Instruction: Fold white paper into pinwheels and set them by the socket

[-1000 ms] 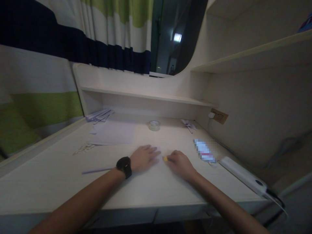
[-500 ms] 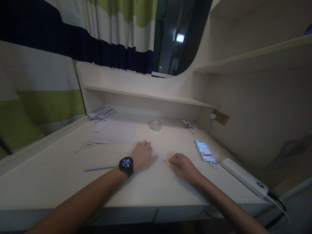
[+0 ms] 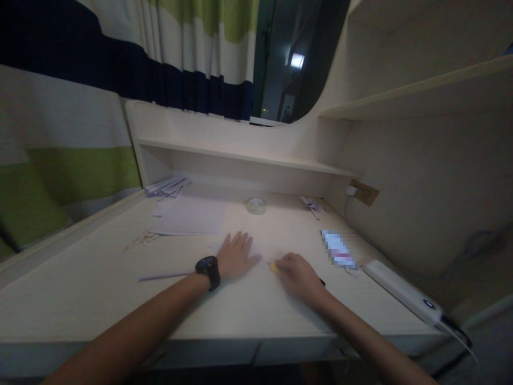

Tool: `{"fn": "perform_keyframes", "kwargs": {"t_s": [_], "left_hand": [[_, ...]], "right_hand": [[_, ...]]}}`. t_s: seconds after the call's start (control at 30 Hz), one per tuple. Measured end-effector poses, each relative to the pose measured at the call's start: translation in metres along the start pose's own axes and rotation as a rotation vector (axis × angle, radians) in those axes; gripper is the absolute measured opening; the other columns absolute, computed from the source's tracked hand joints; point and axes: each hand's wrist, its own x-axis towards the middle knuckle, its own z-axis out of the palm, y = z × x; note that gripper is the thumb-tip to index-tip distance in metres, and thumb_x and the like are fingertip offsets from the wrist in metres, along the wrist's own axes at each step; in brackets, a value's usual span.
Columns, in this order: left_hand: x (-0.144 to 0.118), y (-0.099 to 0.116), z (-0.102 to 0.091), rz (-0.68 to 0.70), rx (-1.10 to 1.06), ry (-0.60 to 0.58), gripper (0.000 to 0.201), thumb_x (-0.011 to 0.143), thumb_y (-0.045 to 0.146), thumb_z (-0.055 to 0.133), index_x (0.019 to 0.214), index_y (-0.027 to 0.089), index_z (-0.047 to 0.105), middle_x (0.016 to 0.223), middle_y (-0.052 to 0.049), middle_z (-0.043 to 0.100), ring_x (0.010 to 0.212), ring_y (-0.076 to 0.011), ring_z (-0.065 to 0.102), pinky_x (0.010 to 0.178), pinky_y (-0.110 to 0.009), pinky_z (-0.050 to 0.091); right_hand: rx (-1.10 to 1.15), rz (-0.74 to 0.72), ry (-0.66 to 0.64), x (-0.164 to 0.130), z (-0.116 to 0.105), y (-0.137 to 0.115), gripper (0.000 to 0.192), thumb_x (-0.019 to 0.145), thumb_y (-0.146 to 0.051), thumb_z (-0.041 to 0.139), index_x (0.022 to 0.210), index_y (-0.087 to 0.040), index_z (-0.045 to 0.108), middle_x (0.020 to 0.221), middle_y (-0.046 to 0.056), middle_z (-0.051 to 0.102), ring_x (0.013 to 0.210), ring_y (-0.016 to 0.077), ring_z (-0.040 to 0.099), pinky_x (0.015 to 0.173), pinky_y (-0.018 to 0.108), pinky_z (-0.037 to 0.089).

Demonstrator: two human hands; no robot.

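the left hand (image 3: 237,255), with a black round-faced wristwatch (image 3: 208,269) on its wrist, lies flat and palm down on a pale sheet of paper (image 3: 262,251) in the middle of the pale wooden tabletop (image 3: 92,289); its fingers are spread and stretched out, so its grip is fully open and closes on nothing, only pressing the sheet. just beside it, the right hand (image 3: 298,275) rests on the same sheet with its fingers curled into a tight grip around a small yellow-tipped tool (image 3: 273,266), whose yellow end pokes out toward the left hand's thumb and touches the paper; a dark end shows behind the hand's heel, and what kind of tool it is cannot be told. a thin lilac strip of paper (image 3: 162,277) lies on the tabletop left of the watch. farther back lies a larger pale lilac sheet (image 3: 190,218), with a fan of folded paper pieces (image 3: 166,187) in the rear left corner. a clear roll of sticky tape (image 3: 256,205) stands near the back, a small folded paper shape (image 3: 311,205) to its right. a long white power strip (image 3: 403,292) lies along the right edge, by the blurred flat object (image 3: 337,248).
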Motion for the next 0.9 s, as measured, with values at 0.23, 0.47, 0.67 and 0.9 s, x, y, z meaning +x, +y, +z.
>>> {"fn": "perform_keyframes", "kwargs": {"t_s": [0.23, 0.47, 0.67, 0.9], "left_hand": [[0.0, 0.003, -0.003, -0.025, -0.002, -0.03, 0.085, 0.083, 0.069, 0.015, 0.141, 0.009, 0.029, 0.149, -0.018, 0.024, 0.138, -0.034, 0.015, 0.109, -0.053, 0.008], [-0.001, 0.004, -0.005, -0.024, -0.029, -0.031, 0.086, 0.083, 0.07, 0.015, 0.141, 0.008, 0.03, 0.148, -0.019, 0.024, 0.138, -0.0338, 0.015, 0.108, -0.053, 0.009], [-0.001, 0.004, -0.004, -0.025, -0.024, -0.025, 0.085, 0.083, 0.069, 0.016, 0.141, 0.009, 0.03, 0.148, -0.019, 0.024, 0.138, -0.0342, 0.015, 0.108, -0.053, 0.009], [0.001, 0.0, -0.005, -0.007, -0.026, -0.071, 0.085, 0.083, 0.07, 0.015, 0.141, 0.01, 0.029, 0.149, -0.018, 0.022, 0.138, -0.0337, 0.014, 0.108, -0.054, 0.007]], "right_hand": [[-0.035, -0.004, 0.075, -0.009, 0.006, -0.012, 0.026, 0.087, -0.026, 0.052, 0.11, -0.022, 0.063, 0.094, 0.008, 0.058, 0.088, 0.02, 0.052, 0.08, 0.033, 0.04], [-0.027, 0.0, 0.099, -0.011, 0.005, -0.011, 0.02, 0.088, -0.023, 0.049, 0.098, -0.019, 0.066, 0.092, 0.009, 0.06, 0.088, 0.0205, 0.051, 0.08, 0.034, 0.041], [-0.057, 0.059, 0.094, -0.009, 0.009, -0.017, 0.02, 0.088, -0.026, 0.049, 0.095, -0.019, 0.066, 0.089, 0.008, 0.058, 0.086, 0.0202, 0.05, 0.079, 0.033, 0.04], [-0.062, 0.01, 0.101, -0.007, 0.009, -0.016, 0.021, 0.089, -0.027, 0.049, 0.09, -0.018, 0.067, 0.086, 0.008, 0.056, 0.083, 0.0194, 0.05, 0.075, 0.032, 0.039]]}}
